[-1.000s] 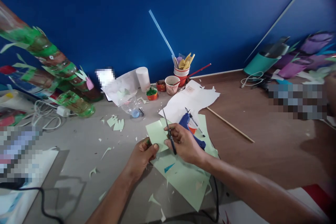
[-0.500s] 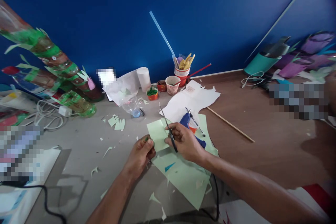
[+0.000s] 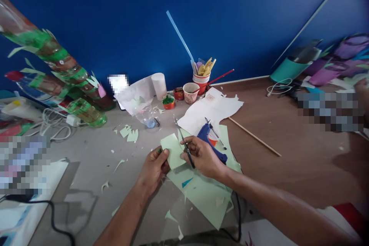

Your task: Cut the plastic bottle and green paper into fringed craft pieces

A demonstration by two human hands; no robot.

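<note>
My left hand [image 3: 156,164] pinches the left edge of a pale green piece of paper [image 3: 172,150], thumb on top. In my right hand [image 3: 203,157] are scissors [image 3: 185,141] with dark handles, their tips pointing up and away. The blades lie along the right side of the paper piece. Below both hands rests a larger pale green sheet [image 3: 201,196] with a small blue scrap [image 3: 187,182] on it. Just beyond my right hand lies a blue glue gun [image 3: 204,132], partly hidden by it, with a thin brush [image 3: 219,138] alongside.
Pale green scraps [image 3: 129,133] litter the grey tabletop. A wooden stick [image 3: 253,136] lies to the right. Paper cups [image 3: 190,93] and a small pot of green paint [image 3: 168,102] stand near the wall. Painted bottle tubes [image 3: 69,73] lean at left; a person's hand [image 3: 363,91] shows far right.
The green paper piece has turned and tilted in my left hand, and a separate strip now shows beyond the blades. The view has shifted slightly; both hands keep their holds.
</note>
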